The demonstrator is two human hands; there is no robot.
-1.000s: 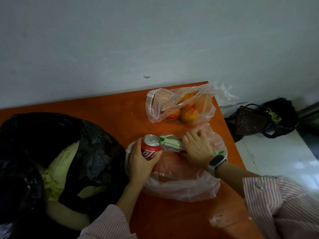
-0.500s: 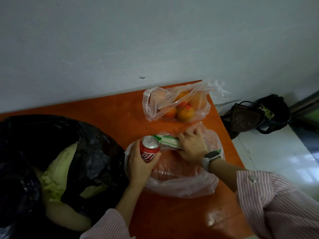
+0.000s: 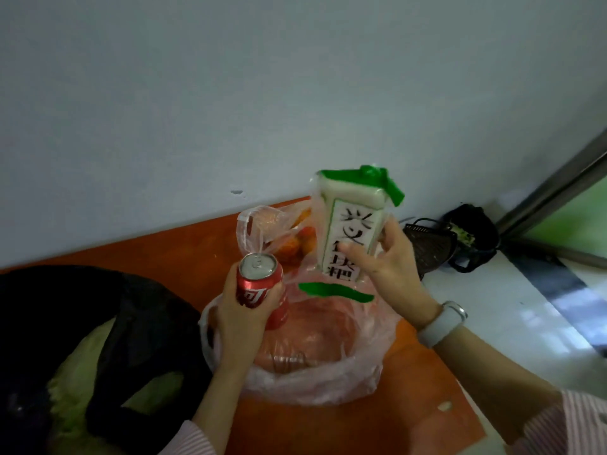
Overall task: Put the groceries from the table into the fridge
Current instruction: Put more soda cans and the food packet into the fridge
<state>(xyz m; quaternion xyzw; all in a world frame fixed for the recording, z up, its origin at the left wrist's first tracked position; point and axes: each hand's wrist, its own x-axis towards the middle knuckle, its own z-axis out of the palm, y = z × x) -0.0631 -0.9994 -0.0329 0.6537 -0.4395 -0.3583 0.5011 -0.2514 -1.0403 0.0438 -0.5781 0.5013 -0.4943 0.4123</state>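
Note:
My left hand (image 3: 244,311) grips a red soda can (image 3: 259,287) upright above a pinkish plastic bag (image 3: 305,362) on the orange table (image 3: 184,257). My right hand (image 3: 387,264) holds a white packet with green trim and black characters (image 3: 351,224), lifted upright above the same bag. Behind it lies a clear bag of oranges (image 3: 282,234). A black bag with a pale green cabbage (image 3: 82,366) sits at the left. The fridge is not in view.
A grey wall rises right behind the table. Right of the table, on the white floor (image 3: 512,310), lie a dark basket (image 3: 430,247) and a black bag (image 3: 473,234). A metal door frame (image 3: 558,188) slants at the far right.
My right hand has lifted the white and green packet out of the pinkish bag and raised it upright. My left hand has raised the can a little.

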